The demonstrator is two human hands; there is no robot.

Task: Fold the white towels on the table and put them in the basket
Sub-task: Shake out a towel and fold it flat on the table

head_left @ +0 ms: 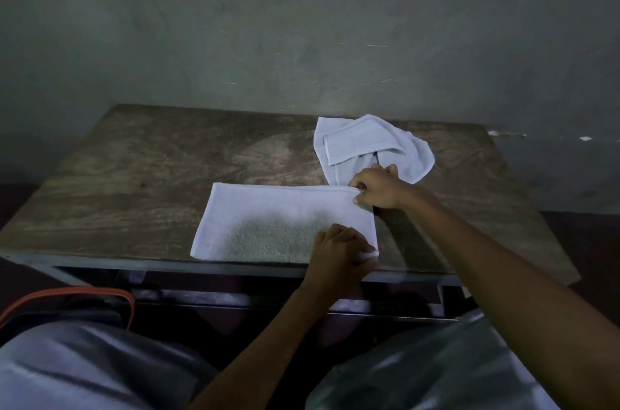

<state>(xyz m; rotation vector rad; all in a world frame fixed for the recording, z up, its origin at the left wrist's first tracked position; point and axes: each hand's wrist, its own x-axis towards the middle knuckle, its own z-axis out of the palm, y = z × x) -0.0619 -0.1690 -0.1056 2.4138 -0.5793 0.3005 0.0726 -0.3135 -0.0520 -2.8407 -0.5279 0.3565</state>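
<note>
A white towel (268, 221) lies flat as a long rectangle near the front edge of the wooden table (141, 174). My left hand (339, 248) pinches its near right corner. My right hand (375, 188) grips its far right corner. Behind my right hand a second white towel (369, 144) lies crumpled at the back of the table. At the lower left, a dark container with an orange rim (84, 295) shows only in part, and it may be the basket.
A grey wall (302, 23) rises straight behind the table. The table's dark metal frame (235, 272) runs below the front edge. My knees in grey cloth (100, 362) fill the bottom of the view.
</note>
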